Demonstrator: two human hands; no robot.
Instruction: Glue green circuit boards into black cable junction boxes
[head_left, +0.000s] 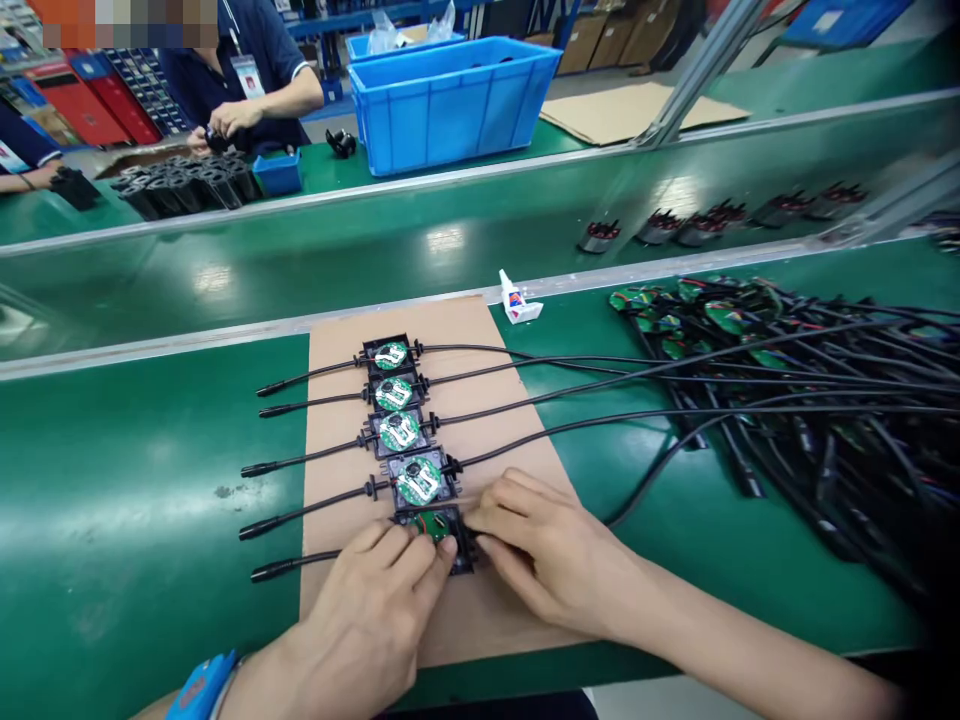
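the left hand holds the black housing, fingers bent, thumb at its green circuit board. the right hand has thumb and forefinger narrow at the housing's right end; whether they pinch the cable is hidden. the housing lies nearest the wearer on a cardboard sheet, below 4 similar units. it looks light and stiff, the board fragile, the cable springy; the housing's edges seem the safest hold. beyond are a pile of cabled boards, a small white bottle and a blue bin.
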